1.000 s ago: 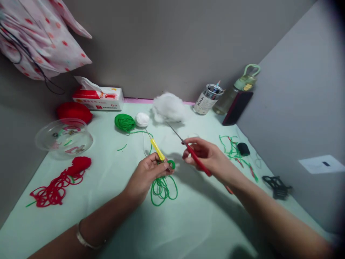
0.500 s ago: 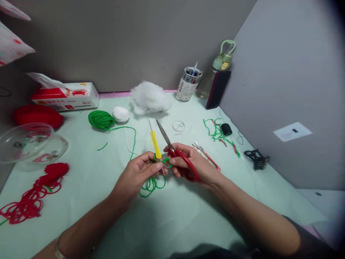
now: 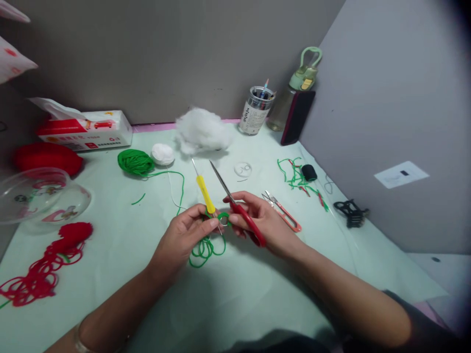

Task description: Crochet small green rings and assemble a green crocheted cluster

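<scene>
Grip, both hands: closed and holding. Left hand (image 3: 184,233) pinches the yellow-handled tool (image 3: 205,194) and one side of the small green ring piece (image 3: 222,215). Right hand (image 3: 272,225) carries the red-handled scissors (image 3: 247,218), thumb at the ring piece's other side. Ring piece sits between the hands, above the tabletop (image 3: 257,294) — probably pinched from both sides for steadiness. Blades point away, presumably leaving fingertips free. Strand from the green yarn ball (image 3: 136,163) runs slack towards the left hand, likely to avoid tugging.

Hard to make out: stitches too small to read; ring piece partly covered by fingers; tool's working tip — cannot tell its shape. Clear plastic containers (image 3: 75,200) and patterned cloth (image 3: 14,61) cut off at left.
</scene>
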A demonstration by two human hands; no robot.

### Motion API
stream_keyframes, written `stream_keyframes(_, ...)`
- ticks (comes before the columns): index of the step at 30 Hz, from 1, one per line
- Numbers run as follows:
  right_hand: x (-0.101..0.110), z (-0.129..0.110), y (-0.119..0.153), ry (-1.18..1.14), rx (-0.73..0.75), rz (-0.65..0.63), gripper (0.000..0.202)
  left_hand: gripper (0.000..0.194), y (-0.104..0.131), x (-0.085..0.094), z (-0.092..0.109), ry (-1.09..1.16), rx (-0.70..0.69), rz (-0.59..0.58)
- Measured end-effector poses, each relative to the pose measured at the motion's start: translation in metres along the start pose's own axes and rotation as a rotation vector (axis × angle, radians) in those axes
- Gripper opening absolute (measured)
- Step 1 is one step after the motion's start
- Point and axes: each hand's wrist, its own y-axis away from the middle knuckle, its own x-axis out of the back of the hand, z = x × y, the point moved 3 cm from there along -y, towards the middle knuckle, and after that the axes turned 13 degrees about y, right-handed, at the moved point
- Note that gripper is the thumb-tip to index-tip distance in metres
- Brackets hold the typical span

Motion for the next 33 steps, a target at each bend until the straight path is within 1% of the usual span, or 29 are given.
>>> stream_keyframes(3, 0.008, -0.009, 0.007, 0.09, 0.082, -0.039, 0.047, 0.017, 0.0, 0.003, 0.007, -0.013, -0.09, 0.042)
stream_keyframes(6, 0.015, -0.013, 0.016, 0.196, 0.191, -0.157, 0.058, 0.016, -0.001, 0.007, 0.014, -0.016, -0.18, 0.1)
stream_keyframes(8, 0.016, -0.013, 0.023, 0.212, 0.244, -0.248, 0.061, 0.017, -0.001, 0.01, 0.018, -0.009, -0.222, 0.132)
stream_keyframes(11, 0.011, -0.008, 0.03, 0.163, 0.22, -0.378, 0.055, 0.016, -0.003, 0.015, 0.023, -0.001, -0.269, 0.161)
stream_keyframes(14, 0.003, -0.007, 0.034, 0.13, 0.175, -0.469, 0.056, 0.015, -0.004, 0.017, 0.028, 0.004, -0.31, 0.176)
stream_keyframes(16, -0.001, -0.008, 0.034, 0.15, 0.154, -0.476, 0.055, 0.014, -0.005, 0.018, 0.03, 0.012, -0.321, 0.183)
stream_keyframes(21, 0.001, -0.009, 0.031, 0.25, 0.077, -0.419, 0.047, 0.011, -0.005, 0.016, 0.032, -0.005, -0.298, 0.178)
stream_keyframes(25, 0.001, -0.008, 0.03, 0.256, 0.072, -0.45, 0.047, 0.017, -0.002, 0.011, 0.034, -0.02, -0.266, 0.159)
stream_keyframes(29, 0.002, -0.008, 0.03, 0.218, 0.048, -0.463, 0.049, 0.022, -0.001, 0.008, 0.036, 0.038, -0.217, 0.124)
stream_keyframes(33, 0.002, -0.008, 0.03, 0.199, 0.056, -0.489, 0.051, 0.019, -0.002, 0.008, 0.037, 0.065, -0.189, 0.091)
